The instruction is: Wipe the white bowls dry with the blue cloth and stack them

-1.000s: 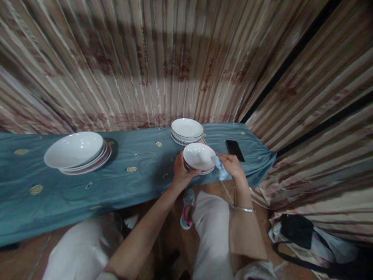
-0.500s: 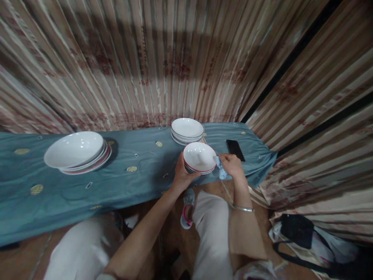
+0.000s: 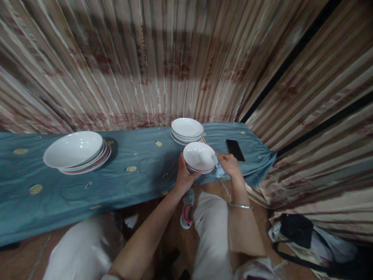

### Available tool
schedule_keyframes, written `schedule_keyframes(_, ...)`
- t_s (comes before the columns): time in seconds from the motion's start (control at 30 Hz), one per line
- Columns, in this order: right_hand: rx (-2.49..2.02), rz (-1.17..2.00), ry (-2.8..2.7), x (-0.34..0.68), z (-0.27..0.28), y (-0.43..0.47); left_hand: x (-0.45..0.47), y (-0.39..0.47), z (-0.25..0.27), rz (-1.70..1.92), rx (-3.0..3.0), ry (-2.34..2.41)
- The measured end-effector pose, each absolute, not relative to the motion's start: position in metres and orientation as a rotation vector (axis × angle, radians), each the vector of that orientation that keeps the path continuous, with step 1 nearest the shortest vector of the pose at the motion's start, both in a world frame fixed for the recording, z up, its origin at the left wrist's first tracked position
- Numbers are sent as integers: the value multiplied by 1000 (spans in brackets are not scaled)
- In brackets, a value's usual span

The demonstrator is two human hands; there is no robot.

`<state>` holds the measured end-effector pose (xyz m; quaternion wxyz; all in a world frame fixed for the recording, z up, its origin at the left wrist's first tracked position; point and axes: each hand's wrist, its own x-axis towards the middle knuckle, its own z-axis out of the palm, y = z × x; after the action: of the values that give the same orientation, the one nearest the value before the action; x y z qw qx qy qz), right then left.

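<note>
By the near edge of the table point(image 3: 116, 186), toward its right end, the left hand point(image 3: 185, 175) curls around the red-rimmed bowls point(image 3: 199, 155). They are round and open upward. The right hand point(image 3: 229, 163) pinches a blue cloth point(image 3: 219, 169) at their right rim; it hangs long-ways toward that edge. Big white dishes point(image 3: 75, 149) sit well left. A black phone point(image 3: 234, 150) lies past the right hand. Dark-rimmed bowls point(image 3: 187, 127) block the way to the far edge, before a curtain point(image 3: 163, 66).
</note>
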<state>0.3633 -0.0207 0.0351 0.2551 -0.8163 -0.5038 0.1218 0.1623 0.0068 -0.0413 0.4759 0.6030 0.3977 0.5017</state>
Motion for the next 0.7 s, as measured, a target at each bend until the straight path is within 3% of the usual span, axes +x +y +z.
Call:
schedule_keyframes(0.47,-2338,36,-1366,354,64,-36,145,-3,-26,1102,1378,1069)
schedule_keyframes(0.6,-2105,39,-1418,336,82,-41,127,-9,-27,1125,1364,1072)
schedule_keyframes(0.7,-1813,245,-1540,305,94,-41,101,-13,-30,1241,1364,1085)
